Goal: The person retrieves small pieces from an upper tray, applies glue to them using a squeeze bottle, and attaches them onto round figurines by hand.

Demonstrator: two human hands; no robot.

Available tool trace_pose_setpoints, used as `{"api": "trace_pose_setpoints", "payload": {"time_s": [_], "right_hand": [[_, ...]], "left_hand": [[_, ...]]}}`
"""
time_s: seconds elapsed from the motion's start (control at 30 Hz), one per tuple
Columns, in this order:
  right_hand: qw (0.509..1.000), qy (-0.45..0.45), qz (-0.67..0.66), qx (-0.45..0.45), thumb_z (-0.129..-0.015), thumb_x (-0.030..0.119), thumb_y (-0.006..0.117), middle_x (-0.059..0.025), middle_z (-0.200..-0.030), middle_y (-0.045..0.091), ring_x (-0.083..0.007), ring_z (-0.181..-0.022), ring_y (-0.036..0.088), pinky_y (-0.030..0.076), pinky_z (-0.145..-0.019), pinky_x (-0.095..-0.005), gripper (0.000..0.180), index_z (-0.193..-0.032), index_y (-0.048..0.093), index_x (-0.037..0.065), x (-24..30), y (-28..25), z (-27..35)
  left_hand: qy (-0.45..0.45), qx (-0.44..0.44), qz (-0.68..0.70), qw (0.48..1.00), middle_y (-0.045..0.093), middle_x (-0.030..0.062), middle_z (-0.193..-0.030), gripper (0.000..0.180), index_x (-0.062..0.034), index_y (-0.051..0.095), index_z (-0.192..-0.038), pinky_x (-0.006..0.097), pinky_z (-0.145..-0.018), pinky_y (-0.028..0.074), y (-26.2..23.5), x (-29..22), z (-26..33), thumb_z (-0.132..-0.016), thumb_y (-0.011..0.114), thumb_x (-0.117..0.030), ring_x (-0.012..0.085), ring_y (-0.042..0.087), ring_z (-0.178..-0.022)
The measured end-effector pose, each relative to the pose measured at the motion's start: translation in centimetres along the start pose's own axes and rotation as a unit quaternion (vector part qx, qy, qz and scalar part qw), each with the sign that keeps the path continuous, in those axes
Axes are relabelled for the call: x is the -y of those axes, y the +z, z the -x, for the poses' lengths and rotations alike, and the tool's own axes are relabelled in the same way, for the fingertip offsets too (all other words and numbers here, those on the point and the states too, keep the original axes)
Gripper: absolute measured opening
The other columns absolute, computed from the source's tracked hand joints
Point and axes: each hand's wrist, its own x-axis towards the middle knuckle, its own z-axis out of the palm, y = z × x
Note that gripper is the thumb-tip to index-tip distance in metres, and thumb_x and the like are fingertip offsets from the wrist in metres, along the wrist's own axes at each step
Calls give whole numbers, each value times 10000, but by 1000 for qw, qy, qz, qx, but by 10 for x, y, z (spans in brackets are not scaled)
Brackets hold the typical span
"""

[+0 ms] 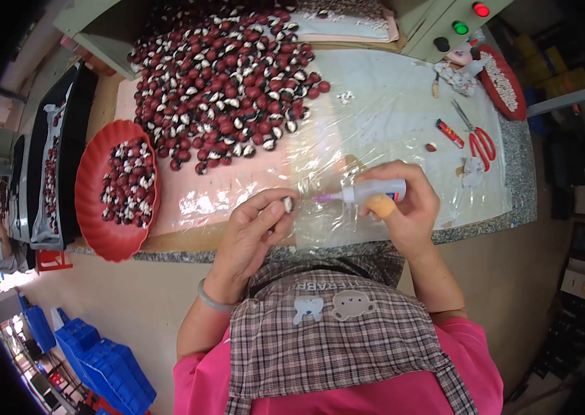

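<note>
Apron (334, 346) nearest; left hand (256, 223) pinches 1 piece (288, 205), likely light; right hand (413, 211) wraps a bottle (375, 187), probably squeezable mid-body.

Holding left hand (259, 225) and right hand (413, 207) forward, near each other yet apart.
Slanting left forearm (200, 325) rightward and right forearm (437, 283) leftward, toward the far side; pinching with left thumb and index finger; gripping with bent right fingers and thumb.
</note>
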Motion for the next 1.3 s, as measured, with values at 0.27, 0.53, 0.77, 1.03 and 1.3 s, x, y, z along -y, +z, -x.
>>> {"api": "trace_pose_setpoints", "payload": {"time_s": [0.27,0.53,0.77,1.03,1.3], "right_hand": [[971,209,-118,-13,-812,6,659,-99,-991,590,-163,-800,645,529,-675,-259,351,-1135,524,-18,-33,-37,-43],[959,162,228,-36,-800,74,671,-13,-828,600,-90,-735,568,450,-635,-234,174,-943,573,62,-60,-50,-109],[887,-8,459,54,-776,131,707,-115,-893,670,-237,-743,615,478,-726,-336,257,-1004,646,30,-77,-51,-143],[877,22,474,77,-796,125,687,-126,-808,651,-228,-658,614,480,-612,-343,188,-923,610,11,-52,-49,-131],[976,201,9,86,-827,-13,647,-72,-818,642,-118,-691,634,484,-553,-211,88,-901,599,-7,-25,-20,-66]], "left_hand": [[4,-6,-47,999,463,-48,-683,304,16,581,-1176,169,-695,431,-2,-5,-2,-936,590,-171,36,381,-580],[-11,-9,-50,999,455,-57,-686,292,18,587,-1190,190,-757,461,-2,-5,-4,-941,574,-134,39,406,-604],[-7,-21,-37,999,457,-46,-688,294,18,580,-1203,255,-935,464,2,-6,-5,-934,568,-101,40,397,-599],[-2,-10,-31,999,456,-37,-689,265,12,581,-1177,238,-885,471,-1,-4,-4,-930,565,-82,40,404,-605],[19,-27,-71,997,533,-14,-781,293,-42,570,-1225,146,-550,320,5,-3,-3,-952,558,-147,29,436,-658]]}}
